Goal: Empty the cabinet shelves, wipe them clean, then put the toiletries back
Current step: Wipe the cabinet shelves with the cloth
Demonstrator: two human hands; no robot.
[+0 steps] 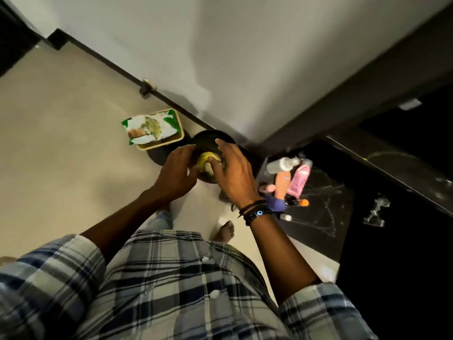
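Observation:
I look straight down at my two hands. My left hand (176, 173) and my right hand (232, 173) close from both sides on a small yellow cloth (205, 160), bunched into a wad. They hold it over a dark round bin (210, 139) on the pale floor. Several toiletries lie on the black counter (326, 192) to my right: a white bottle (282, 165), a pink tube (300, 179), a peach bottle (282, 186) and a purple-capped item (275, 203). The cabinet shelves are not in view.
A green and white packet (149, 128) rests in a yellow tray (180, 134) on the floor by the dark skirting. A crumpled clear wrapper (376, 212) lies further right on the counter. A white wall rises ahead. My bare foot (224, 231) is below the hands.

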